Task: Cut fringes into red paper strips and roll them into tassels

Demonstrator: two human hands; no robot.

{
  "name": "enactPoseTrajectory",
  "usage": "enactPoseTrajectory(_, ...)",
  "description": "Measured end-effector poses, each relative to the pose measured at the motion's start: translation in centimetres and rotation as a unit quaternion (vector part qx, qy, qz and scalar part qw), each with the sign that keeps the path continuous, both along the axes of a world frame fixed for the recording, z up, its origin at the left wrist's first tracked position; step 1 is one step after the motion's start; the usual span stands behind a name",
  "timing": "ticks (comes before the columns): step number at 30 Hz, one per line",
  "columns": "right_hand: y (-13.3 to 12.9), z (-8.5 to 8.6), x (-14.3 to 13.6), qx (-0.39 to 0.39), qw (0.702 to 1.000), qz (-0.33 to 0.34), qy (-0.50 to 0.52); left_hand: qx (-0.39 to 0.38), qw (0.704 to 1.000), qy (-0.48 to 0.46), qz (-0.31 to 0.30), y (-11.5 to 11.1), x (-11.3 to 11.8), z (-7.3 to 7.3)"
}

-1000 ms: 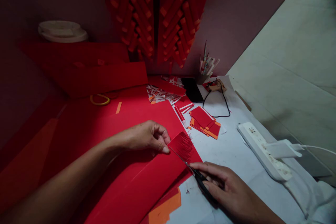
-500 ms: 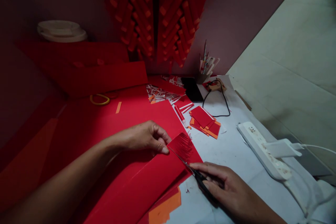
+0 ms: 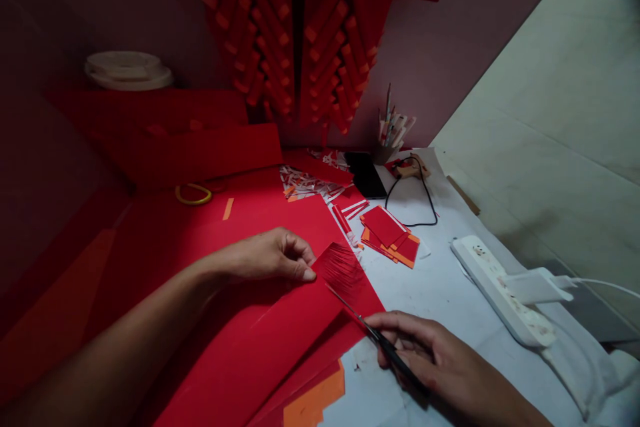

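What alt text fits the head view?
Right hand holds dark-handled scissors at a red paper strip with a fringed end; left hand pinches its edge. Red and orange paper pieces lie beyond; a white power strip lies right.

Dark purplish wall (image 3: 425,47) behind, pale tiled surface (image 3: 550,120) at right; bench (image 3: 430,307) covered white, dim light, left side in shadow.

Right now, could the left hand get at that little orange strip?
Probably yes: the orange strip lies uncovered on the red sheet, nearby, though the left hand must release the fringed paper.
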State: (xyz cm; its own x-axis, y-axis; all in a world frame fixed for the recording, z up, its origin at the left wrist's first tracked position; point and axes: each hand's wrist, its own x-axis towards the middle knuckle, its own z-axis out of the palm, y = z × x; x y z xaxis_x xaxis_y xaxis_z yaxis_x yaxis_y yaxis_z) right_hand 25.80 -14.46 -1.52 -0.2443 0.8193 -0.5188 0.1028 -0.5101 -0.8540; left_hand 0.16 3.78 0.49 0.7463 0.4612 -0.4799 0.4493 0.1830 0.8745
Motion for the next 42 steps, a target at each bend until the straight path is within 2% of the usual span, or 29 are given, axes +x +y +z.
enactPoseTrajectory(12, -0.2, -0.9, 0.1, 0.057, 0.998, 0.000, -0.035, 0.011, 1.000, -0.015, 0.019, 0.7, -0.5, -0.9)
enactPoseTrajectory(17, -0.3, -0.4, 0.0, 0.061, 0.998, -0.003, -0.026, 0.013, 1.000, -0.014, 0.016, 0.8, -0.4, -1.1)
enactPoseTrajectory(24, 0.2, 0.6, -0.8, 0.065, 0.995, -0.012, -0.076, 0.007, 0.999, -0.012, 0.029, 0.8, -0.4, -1.3)
enactPoseTrajectory(42, 0.4, 0.4, -1.3, 0.077, 0.993, -0.014, -0.087, 0.003, 1.000, -0.002, 0.020, 0.7, -0.2, -0.9)
